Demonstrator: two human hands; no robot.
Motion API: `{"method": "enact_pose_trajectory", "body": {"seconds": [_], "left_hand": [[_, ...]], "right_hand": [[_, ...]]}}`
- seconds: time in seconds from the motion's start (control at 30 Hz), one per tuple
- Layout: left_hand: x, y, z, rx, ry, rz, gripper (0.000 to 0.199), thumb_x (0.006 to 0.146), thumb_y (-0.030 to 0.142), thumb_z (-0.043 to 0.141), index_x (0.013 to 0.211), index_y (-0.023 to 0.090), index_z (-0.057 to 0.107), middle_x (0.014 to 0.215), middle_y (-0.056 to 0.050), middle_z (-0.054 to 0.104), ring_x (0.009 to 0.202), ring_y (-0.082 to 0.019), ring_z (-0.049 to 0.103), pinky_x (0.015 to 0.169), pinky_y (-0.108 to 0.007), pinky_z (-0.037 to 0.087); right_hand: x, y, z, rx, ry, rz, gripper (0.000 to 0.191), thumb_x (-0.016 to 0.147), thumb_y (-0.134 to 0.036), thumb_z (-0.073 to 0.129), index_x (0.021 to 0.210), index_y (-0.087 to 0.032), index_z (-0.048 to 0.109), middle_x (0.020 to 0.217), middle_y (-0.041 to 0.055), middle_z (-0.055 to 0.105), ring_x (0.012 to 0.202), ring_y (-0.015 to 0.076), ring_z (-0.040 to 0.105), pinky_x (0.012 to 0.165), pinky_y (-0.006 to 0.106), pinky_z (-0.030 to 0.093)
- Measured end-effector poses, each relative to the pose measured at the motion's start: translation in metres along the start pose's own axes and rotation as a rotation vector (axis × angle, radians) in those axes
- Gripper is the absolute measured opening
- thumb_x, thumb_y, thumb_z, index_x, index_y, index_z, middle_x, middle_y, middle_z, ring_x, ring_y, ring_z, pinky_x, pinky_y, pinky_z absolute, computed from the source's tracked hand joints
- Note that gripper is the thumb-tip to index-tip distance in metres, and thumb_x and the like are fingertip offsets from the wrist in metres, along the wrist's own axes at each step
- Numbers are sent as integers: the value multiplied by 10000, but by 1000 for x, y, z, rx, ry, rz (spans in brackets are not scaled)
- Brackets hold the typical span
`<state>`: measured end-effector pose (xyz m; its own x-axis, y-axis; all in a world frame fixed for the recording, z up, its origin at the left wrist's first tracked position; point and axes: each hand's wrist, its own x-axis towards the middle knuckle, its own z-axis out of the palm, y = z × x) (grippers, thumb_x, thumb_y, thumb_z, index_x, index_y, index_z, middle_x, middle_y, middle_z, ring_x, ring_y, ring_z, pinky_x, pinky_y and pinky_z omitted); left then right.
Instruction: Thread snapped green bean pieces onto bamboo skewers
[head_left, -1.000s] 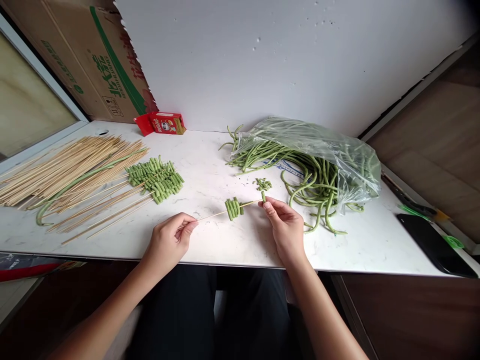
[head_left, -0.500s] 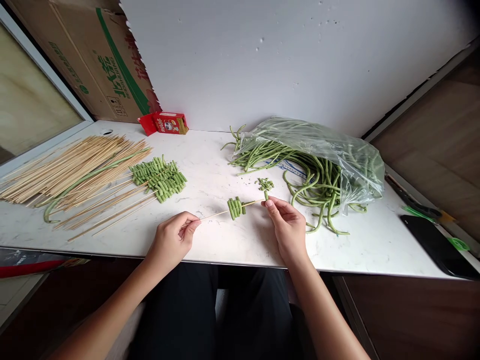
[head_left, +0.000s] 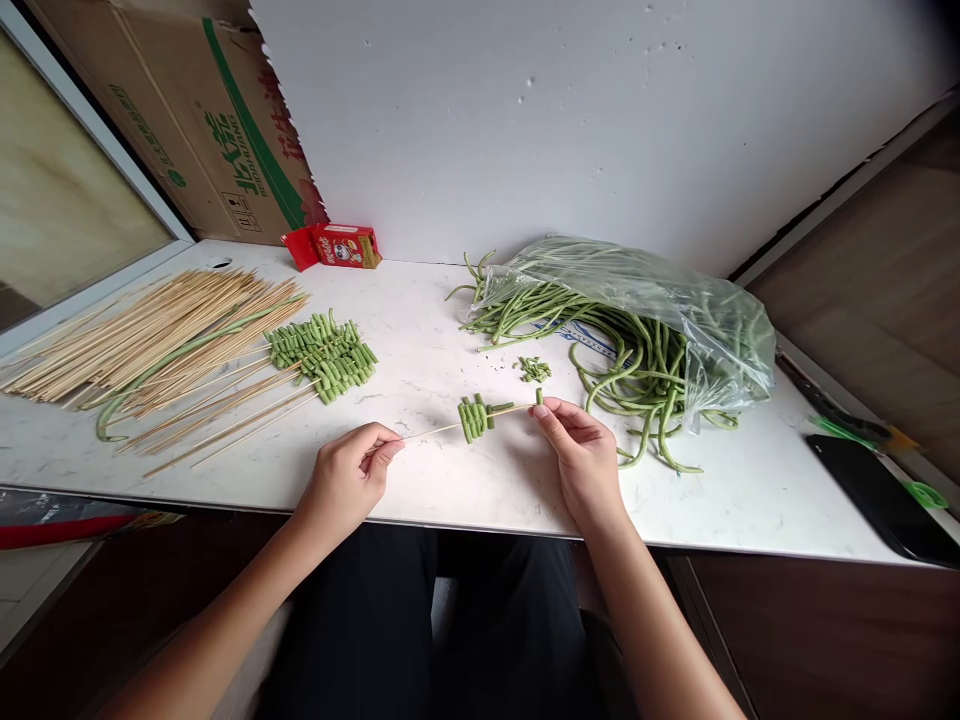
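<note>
My left hand [head_left: 351, 470] pinches a thin wooden skewer [head_left: 432, 432] near its left end and holds it above the tabletop. Several short green bean pieces [head_left: 475, 418] sit side by side on the skewer, with another piece lying more along it. At the skewer's right end, my right hand [head_left: 586, 455] is closed, thumb and forefinger gripping a cut bean piece [head_left: 539, 397]. Whether the tip is inside that piece is hard to see. Beyond the right hand lies a small heap of bean scraps [head_left: 534, 370].
Loaded bean skewers [head_left: 322, 355] lie on the left beside a pile of bare skewers [head_left: 165, 330]. Long beans [head_left: 652, 365] spill from a clear plastic bag [head_left: 724, 340]. A red packet [head_left: 349, 247] and a cardboard box [head_left: 225, 130] stand behind; a black phone [head_left: 877, 495] lies at the right.
The whole view has shifted slightly. Both hands keep their grips, and the bean piece in my right hand stays at the skewer's right end, with little other movement.
</note>
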<state>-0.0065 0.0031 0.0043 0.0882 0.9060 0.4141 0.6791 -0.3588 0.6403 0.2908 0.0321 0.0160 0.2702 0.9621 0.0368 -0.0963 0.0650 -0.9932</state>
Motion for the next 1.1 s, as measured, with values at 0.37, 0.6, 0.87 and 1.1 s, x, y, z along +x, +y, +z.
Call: {"method": "enact_pose_trajectory", "body": {"seconds": [0.37,0.6,0.87,1.1], "left_hand": [[-1,-4,1,-4,-12,8,215,1030,288,584,869,194,692,758,-9,719,631,-128,638,621,-225,491],[-1,-7,2,13,2,12,223,1023,294,594,852,194,697,745,-12,720,631,-136,632,618,-237,481],[-2,-6,1,12,1,15,213,1016,266,587,854,193,705,767,-13,731,646,-133,636,628,-238,490],[-1,-5,1,16,2,23,207,1008,247,589,838,191,694,747,-2,714,631,-126,625,625,-235,474]], "right_hand": [[-1,-1,0,-37,-23,-11,300,828,-498,870,977,-238,843,1019,69,825,1004,254,724,988,416,533],[0,0,-2,-65,-51,-38,296,849,-513,849,974,-245,842,1007,65,823,1006,260,721,972,412,535],[0,3,-2,-28,-13,-23,323,777,-500,910,975,-253,848,951,57,828,915,253,730,887,408,556],[-1,5,-2,0,-14,-14,316,755,-475,935,974,-262,852,968,51,833,868,236,735,864,405,565]]}}
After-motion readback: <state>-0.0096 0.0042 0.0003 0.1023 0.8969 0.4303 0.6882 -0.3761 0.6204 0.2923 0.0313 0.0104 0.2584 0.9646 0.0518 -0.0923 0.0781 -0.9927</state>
